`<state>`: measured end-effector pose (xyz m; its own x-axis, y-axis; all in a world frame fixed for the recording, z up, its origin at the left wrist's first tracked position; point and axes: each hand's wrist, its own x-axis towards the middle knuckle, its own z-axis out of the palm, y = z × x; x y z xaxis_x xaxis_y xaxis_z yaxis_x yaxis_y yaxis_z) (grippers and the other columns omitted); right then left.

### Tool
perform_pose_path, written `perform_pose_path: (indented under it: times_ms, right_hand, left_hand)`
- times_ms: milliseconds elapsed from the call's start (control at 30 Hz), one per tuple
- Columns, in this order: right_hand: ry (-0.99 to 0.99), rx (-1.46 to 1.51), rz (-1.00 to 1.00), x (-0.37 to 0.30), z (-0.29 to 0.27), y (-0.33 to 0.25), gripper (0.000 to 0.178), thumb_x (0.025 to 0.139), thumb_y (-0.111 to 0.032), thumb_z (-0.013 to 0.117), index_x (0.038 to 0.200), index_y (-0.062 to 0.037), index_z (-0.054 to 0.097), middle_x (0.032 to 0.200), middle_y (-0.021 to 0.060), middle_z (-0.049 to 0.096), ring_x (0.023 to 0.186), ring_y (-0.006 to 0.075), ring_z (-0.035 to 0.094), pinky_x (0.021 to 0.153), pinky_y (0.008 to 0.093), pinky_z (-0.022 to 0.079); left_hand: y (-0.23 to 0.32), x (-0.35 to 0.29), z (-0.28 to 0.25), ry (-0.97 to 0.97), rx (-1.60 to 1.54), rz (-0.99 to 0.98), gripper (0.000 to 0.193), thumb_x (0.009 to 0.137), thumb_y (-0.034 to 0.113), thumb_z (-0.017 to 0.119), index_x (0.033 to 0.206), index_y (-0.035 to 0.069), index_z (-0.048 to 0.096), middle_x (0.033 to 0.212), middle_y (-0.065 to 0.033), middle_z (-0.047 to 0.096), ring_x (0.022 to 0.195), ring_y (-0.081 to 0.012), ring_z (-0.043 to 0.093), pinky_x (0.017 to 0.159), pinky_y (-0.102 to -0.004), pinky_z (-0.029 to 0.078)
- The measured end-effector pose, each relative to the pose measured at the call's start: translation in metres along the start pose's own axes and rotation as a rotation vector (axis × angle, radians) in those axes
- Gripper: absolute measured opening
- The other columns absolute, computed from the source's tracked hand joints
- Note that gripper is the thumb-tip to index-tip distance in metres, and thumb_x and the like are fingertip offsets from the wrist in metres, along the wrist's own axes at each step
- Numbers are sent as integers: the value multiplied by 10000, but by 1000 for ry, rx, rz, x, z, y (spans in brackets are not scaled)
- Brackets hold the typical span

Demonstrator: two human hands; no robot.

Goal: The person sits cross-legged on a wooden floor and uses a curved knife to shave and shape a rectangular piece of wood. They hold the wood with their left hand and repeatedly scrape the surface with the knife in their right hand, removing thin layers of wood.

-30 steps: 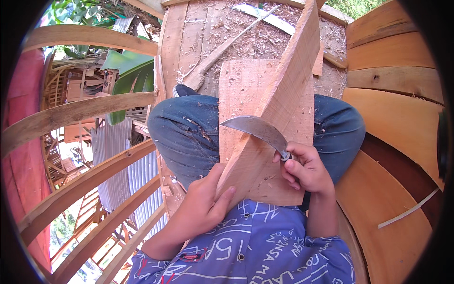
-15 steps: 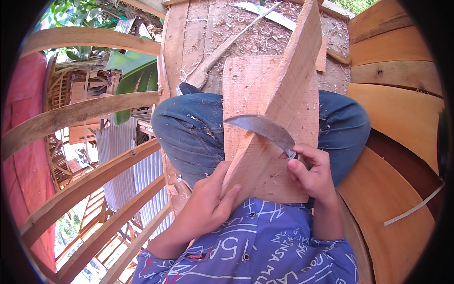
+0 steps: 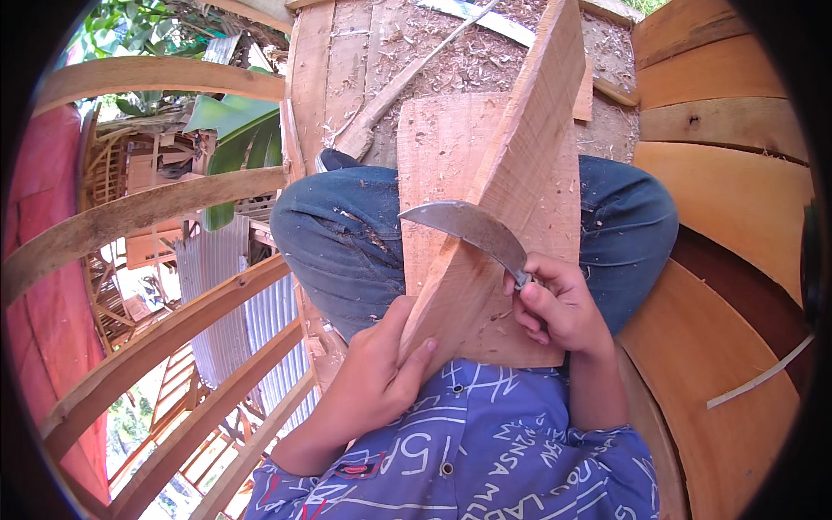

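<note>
My left hand [image 3: 381, 364] grips the near end of a long wooden plank [image 3: 524, 143] that stands on its edge and slants away to the upper right. In my right hand [image 3: 559, 303] is the handle of a curved knife [image 3: 472, 224], mostly hidden by the fingers. Its blade crosses over the plank's upper edge, with the tip pointing left; whether it touches the wood I cannot tell. Beneath the plank, a wide flat board [image 3: 438, 143] lies across my lap between my knees.
Wood shavings [image 3: 485, 65] cover the floor ahead, where a long tapered stick [image 3: 403, 82] and a flat pale blade-like strip [image 3: 485, 19] lie. Slatted wooden rails [image 3: 173, 195] run along the left. At the right rises a wall of curved-looking boards [image 3: 728, 186].
The knife and my right hand have shifted slightly left and nearer to me along the plank's edge. My left hand keeps its grip; the whole view has moved a little.
</note>
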<state>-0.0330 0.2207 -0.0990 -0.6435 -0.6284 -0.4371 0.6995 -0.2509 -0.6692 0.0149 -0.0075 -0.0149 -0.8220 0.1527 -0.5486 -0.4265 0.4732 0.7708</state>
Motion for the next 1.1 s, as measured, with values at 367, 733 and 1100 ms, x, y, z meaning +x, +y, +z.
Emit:
perform_pose_path:
  times_ms: [367, 733, 1100]
  right_hand:
    - [44, -11, 99, -5, 7, -10, 192, 979, -194, 570, 1030, -11, 601, 582, -34, 490, 435, 11, 407, 374, 183, 306]
    - [115, -5, -38, -3, 6, 9, 199, 965, -186, 596, 1033, 1, 607, 581, -22, 505, 436, 19, 411, 387, 187, 309]
    - [75, -131, 14, 0, 9, -3, 184, 937, -141, 636, 1009, 28, 638, 615, -32, 532, 508, 5, 459, 444, 187, 344]
  left_hand:
    - [2, 0, 0, 10, 3, -33, 389, 894, 70, 561, 1248, -22, 431, 921, -306, 625, 921, -456, 642, 754, -419, 496]
    - [1, 1, 0, 7, 2, 12, 386, 897, 64, 558, 1251, -27, 433, 926, -304, 627, 924, -446, 649, 761, -412, 498]
    - [0, 1, 0, 14, -9, -25, 372, 895, 69, 559, 1234, -26, 441, 915, -302, 621, 918, -461, 639, 762, -411, 493]
